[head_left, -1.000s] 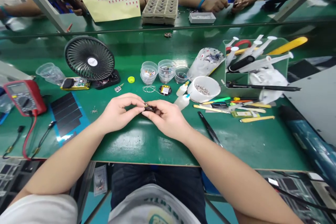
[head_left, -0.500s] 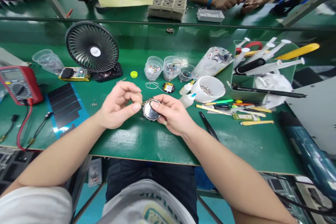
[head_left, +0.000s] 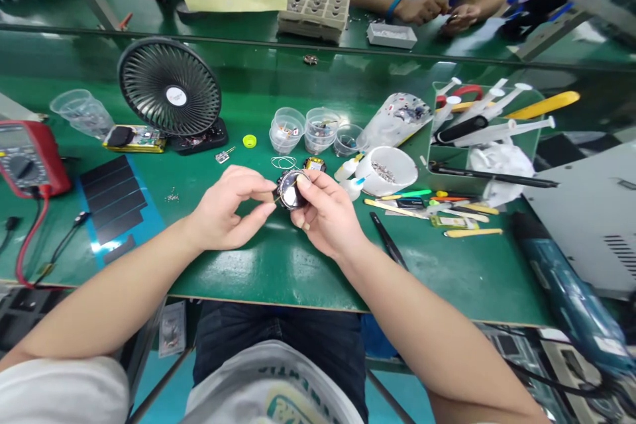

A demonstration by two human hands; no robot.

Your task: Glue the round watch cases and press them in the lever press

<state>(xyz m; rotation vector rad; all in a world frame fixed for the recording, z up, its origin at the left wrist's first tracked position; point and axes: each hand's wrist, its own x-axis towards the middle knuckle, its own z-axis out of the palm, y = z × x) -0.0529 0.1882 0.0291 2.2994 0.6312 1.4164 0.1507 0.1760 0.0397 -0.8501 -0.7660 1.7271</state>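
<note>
The right hand [head_left: 325,212] pinches a round watch-like case [head_left: 288,189] between thumb and fingers, holding it by the edge just above the green worktop [head_left: 278,271], with its mirror-bright metal face tilted up. The left hand [head_left: 228,199] reaches in from the other side, thumb and forefinger pressed together on a thin sliver [head_left: 282,193], too small to identify, whose tip meets the case. Just beyond the case lie a loop of fine wire [head_left: 283,162] and a small round yellow-and-black circuit board [head_left: 314,163], close together. Behind them stand stacked clear plastic cups [head_left: 287,132], and to their right sits a white bowl of tiny screws [head_left: 386,171] beside two small dropper bottles [head_left: 348,171]. Black tweezers [head_left: 387,242] lie to the right of the right hand. Farther left are a black desk fan [head_left: 169,86], a black mat with a blue border [head_left: 116,202], and a red multimeter [head_left: 30,159].
</note>
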